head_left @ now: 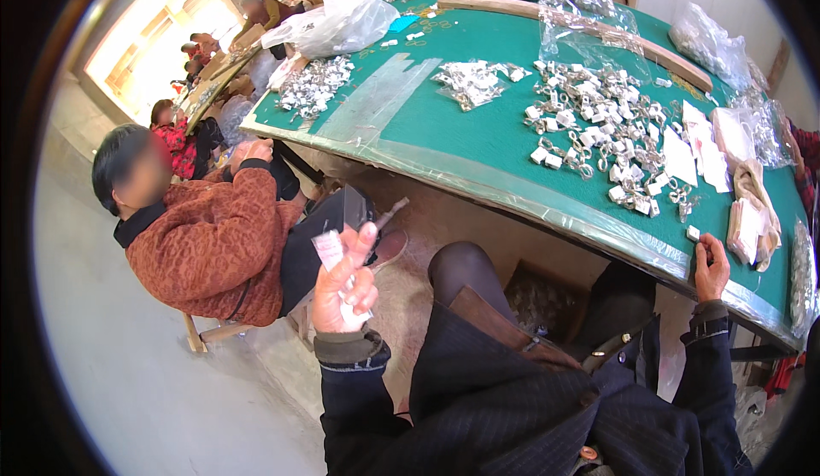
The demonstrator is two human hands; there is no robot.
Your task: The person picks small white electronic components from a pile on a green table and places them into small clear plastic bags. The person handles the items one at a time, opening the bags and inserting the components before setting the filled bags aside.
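Observation:
Raised in front of my lap, my left hand [343, 288] is closed, with bent fingers around a few white paper slips [326, 249]. One end of the slips sticks up past the fingers, and another shows below, by the palm. My right hand [711, 271] rests at the table's near edge on the right. Its thumb and forefinger are curled together, tips at a small white block [693, 233]. A big heap of white blocks with metal chains and rings [598, 126] lies on the green table [478, 138] beyond it.
White paper sheets [681, 155] and a beige cloth [752, 207] lie right of the heap. Further piles [314, 85], plastic bags [337, 23] and a curved wooden strip [581, 27] are on the table. A person in a rust-brown jacket [222, 245] sits close on my left.

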